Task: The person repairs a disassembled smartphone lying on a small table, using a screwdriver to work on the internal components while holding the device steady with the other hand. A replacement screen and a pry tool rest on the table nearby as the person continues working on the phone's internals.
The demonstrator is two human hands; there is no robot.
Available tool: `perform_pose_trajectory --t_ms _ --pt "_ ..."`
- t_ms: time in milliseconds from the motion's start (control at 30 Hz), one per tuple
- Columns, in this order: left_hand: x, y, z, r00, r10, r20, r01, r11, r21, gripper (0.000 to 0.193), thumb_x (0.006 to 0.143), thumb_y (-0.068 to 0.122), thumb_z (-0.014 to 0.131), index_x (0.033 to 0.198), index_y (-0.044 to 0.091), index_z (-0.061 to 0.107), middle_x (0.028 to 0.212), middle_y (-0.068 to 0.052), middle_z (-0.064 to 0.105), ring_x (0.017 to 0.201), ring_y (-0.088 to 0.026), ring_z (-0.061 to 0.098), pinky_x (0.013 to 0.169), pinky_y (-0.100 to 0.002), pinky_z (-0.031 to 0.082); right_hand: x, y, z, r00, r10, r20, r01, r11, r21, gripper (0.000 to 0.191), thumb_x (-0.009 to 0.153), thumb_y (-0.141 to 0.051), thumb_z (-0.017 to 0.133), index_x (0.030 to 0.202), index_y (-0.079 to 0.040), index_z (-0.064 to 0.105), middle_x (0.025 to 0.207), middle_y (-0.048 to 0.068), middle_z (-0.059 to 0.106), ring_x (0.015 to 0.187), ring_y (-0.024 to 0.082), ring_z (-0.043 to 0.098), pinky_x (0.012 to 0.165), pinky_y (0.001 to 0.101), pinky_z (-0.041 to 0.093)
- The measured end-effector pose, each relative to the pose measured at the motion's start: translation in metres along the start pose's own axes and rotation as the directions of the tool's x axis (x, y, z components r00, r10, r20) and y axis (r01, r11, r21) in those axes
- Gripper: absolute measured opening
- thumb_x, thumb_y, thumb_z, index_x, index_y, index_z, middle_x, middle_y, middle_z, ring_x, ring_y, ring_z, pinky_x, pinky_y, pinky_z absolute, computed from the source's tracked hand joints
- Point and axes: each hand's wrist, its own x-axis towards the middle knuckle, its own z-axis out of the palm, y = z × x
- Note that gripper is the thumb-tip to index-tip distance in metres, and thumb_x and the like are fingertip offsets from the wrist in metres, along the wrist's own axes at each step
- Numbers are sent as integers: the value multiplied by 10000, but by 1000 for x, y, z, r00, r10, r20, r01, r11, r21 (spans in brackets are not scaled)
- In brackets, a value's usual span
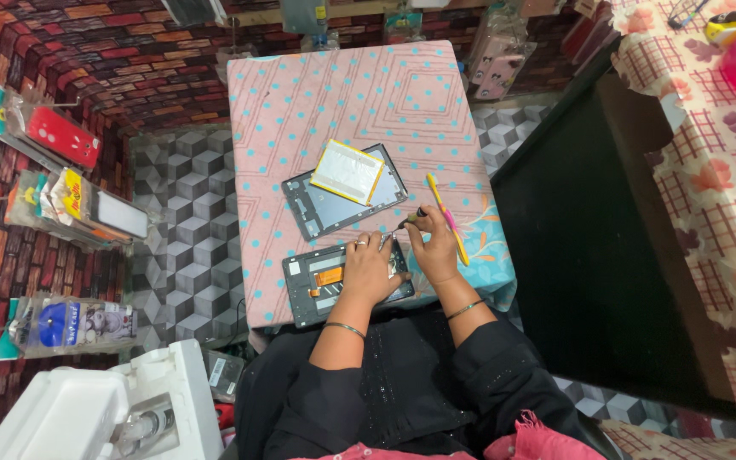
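Both hands on the tablet (pixel 347 290) — left hand (pixel 370 271) flat, right hand (pixel 433 245) pinching a screwdriver (pixel 411 219) toward ten o'clock.

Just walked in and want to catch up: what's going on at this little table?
A person sits at a pink dotted table with an opened tablet before them. The left hand rests flat on it, beside an orange flex cable. The right hand grips a small screwdriver at the tablet's upper edge. Farther back lies a grey back cover with a white battery resting on it, and a pink-and-yellow toothbrush lies nearby.
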Motion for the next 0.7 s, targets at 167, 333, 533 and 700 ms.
perform_pose_trajectory --t_ms 167,333,533,700 --pt "-1 0 -1 1000 4 -16 -4 1000 9 816 678 552 832 1288 43 649 1290 -129 561 1239 -316 474 996 -465 376 0 -1 0 1000 7 2 -7 1000 4 540 899 -26 797 1334 -57 479 968 110 766 887 232 784 761 339 613" --pt "0 0 0 1000 3 -13 -3 1000 7 831 677 560 832 1298 41 643 1286 -130 561 1236 -317 472 992 -467 376 0 -2 -1 1000 1 3 -1 1000 -3 544 897 -27 798 1335 -56 476 964 108 762 882 230 782 755 338 611" --pt "0 1 1 1000 -2 1 2 1000 20 830 683 570 824 1302 48 642 1295 -126 559 1236 -312 473 994 -462 375 0 -2 -1 1000 -9 0 9 1000 -14 539 898 -32 801 1330 -58 480 945 98 756 865 221 780 738 330 606" --pt "0 0 2 1000 3 -3 -3 999 44 845 689 583 817 1315 45 637 1287 -125 559 1224 -310 473 990 -461 374 -1 -2 -1 1000 16 3 -16 1000 7 538 894 -24 800 1332 -59 489 954 106 757 869 226 780 739 331 606"
